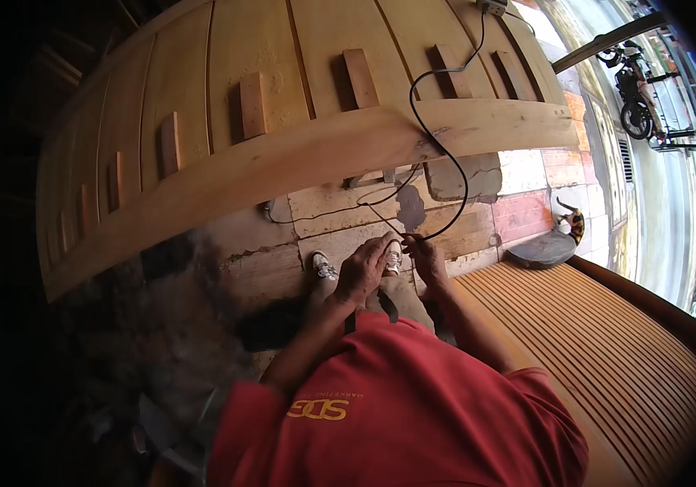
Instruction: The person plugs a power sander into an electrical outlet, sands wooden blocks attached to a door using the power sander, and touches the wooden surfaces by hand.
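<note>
My left hand point(364, 269) is closed in front of my waist, its fingertips together at a thin wire that rises toward the bench. Close beside it, my right hand point(427, 264) pinches the end part of a black power cord point(466, 183). The cord loops up over the wooden bench edge. A thinner cable point(315, 217) runs from near my hands in a loop and off to the left across the floor. Whether the two lines meet between my fingertips is too small to tell.
A large wooden panel point(340, 150) with short upright blocks point(253, 105) stands ahead. At the top is a socket box point(492, 7). Slatted wood point(583, 341) lies at right, near a round grey slab point(543, 250) and a cat point(572, 221). A motorcycle point(636, 97) stands outside.
</note>
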Motion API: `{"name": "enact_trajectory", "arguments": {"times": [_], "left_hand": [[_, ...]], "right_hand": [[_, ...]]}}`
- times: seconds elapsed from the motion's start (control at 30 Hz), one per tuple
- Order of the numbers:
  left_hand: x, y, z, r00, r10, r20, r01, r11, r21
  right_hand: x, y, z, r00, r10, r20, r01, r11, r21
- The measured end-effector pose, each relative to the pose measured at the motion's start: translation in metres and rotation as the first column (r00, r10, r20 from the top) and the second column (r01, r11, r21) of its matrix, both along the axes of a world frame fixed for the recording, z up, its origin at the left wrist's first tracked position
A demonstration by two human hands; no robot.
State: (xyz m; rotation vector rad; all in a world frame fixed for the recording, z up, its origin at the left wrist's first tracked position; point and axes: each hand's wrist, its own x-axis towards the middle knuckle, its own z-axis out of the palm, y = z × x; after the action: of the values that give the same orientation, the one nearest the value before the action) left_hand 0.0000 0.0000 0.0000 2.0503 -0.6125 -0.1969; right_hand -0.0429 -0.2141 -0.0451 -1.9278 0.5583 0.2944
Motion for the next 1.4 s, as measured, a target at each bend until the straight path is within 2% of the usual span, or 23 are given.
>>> {"name": "enact_trajectory", "arguments": {"times": [0.07,0.1,0.17,0.2,0.3,0.33,0.37,0.43,0.47,0.6,0.7,0.8,0.9,0.93,1.03,1.17,1.23,1.3,1.33,1.4], "left_hand": [[-0.015,-0.004,-0.019,0.974,-0.026,-0.224,0.028,1.000,0.005],[0.021,0.074,-0.047,0.979,-0.007,-0.204,0.039,0.987,0.155],[0.001,0.077,-0.095,0.955,-0.008,-0.296,0.084,0.966,0.243],[-0.005,0.081,-0.137,0.979,-0.019,-0.201,0.074,0.961,0.268],[-0.018,0.109,-0.184,0.877,-0.070,-0.475,0.296,0.858,0.421],[-0.020,0.133,-0.198,0.854,-0.014,-0.520,0.305,0.824,0.478],[-0.025,0.158,-0.209,0.828,0.044,-0.558,0.317,0.785,0.533],[-0.030,0.210,-0.212,0.785,0.198,-0.587,0.345,0.647,0.680],[-0.041,0.232,-0.213,0.775,0.218,-0.593,0.343,0.644,0.684],[-0.059,0.284,-0.191,0.796,0.300,-0.526,0.231,0.653,0.722],[-0.064,0.314,-0.204,0.790,0.358,-0.498,0.125,0.701,0.702],[-0.052,0.328,-0.200,0.727,0.437,-0.530,0.150,0.651,0.744],[-0.023,0.333,-0.206,0.830,0.216,-0.514,0.244,0.688,0.683],[-0.003,0.323,-0.192,0.819,0.212,-0.533,0.295,0.641,0.708],[0.052,0.316,-0.186,0.819,0.076,-0.569,0.363,0.700,0.615],[0.094,0.314,-0.182,0.830,-0.107,-0.548,0.485,0.622,0.614],[0.113,0.327,-0.180,0.838,-0.151,-0.524,0.495,0.613,0.615],[0.125,0.335,-0.186,0.834,-0.154,-0.530,0.503,0.606,0.616],[0.129,0.346,-0.197,0.839,-0.146,-0.525,0.498,0.596,0.630],[0.128,0.376,-0.215,0.825,-0.093,-0.557,0.497,0.588,0.638]], "right_hand": [[-0.023,-0.019,0.012,0.998,-0.057,-0.018,0.058,0.998,0.036],[0.013,0.055,-0.019,0.996,-0.076,0.045,0.069,0.988,0.137],[-0.007,0.048,-0.009,0.993,-0.112,0.045,0.106,0.986,0.129],[-0.007,0.045,-0.008,0.990,-0.134,0.054,0.126,0.984,0.123],[-0.012,0.045,0.009,0.982,-0.180,0.054,0.175,0.980,0.094],[-0.009,0.050,-0.001,0.968,-0.231,0.094,0.221,0.970,0.098],[-0.007,0.053,-0.006,0.964,-0.260,0.052,0.251,0.958,0.140],[-0.001,0.059,-0.018,0.950,-0.311,-0.032,0.310,0.923,0.227],[-0.001,0.054,-0.028,0.946,-0.311,-0.094,0.325,0.903,0.281],[0.010,0.054,-0.063,0.944,-0.319,-0.079,0.327,0.886,0.329],[0.018,0.057,-0.073,0.925,-0.378,-0.043,0.371,0.869,0.329],[0.010,0.070,-0.066,0.912,-0.409,-0.017,0.391,0.858,0.333],[-0.015,0.086,-0.073,0.857,-0.509,-0.081,0.502,0.788,0.357],[-0.026,0.094,-0.078,0.841,-0.532,-0.094,0.531,0.781,0.328],[-0.059,0.133,-0.096,0.766,-0.629,-0.136,0.633,0.699,0.332],[-0.110,0.216,-0.123,0.630,-0.726,-0.275,0.776,0.581,0.244],[-0.129,0.270,-0.148,0.600,-0.731,-0.324,0.795,0.591,0.139],[-0.146,0.318,-0.182,0.669,-0.694,-0.267,0.714,0.699,-0.029],[-0.143,0.332,-0.174,0.719,-0.594,-0.362,0.610,0.788,-0.080],[-0.154,0.375,-0.184,0.785,-0.464,-0.409,0.482,0.874,-0.065]]}}
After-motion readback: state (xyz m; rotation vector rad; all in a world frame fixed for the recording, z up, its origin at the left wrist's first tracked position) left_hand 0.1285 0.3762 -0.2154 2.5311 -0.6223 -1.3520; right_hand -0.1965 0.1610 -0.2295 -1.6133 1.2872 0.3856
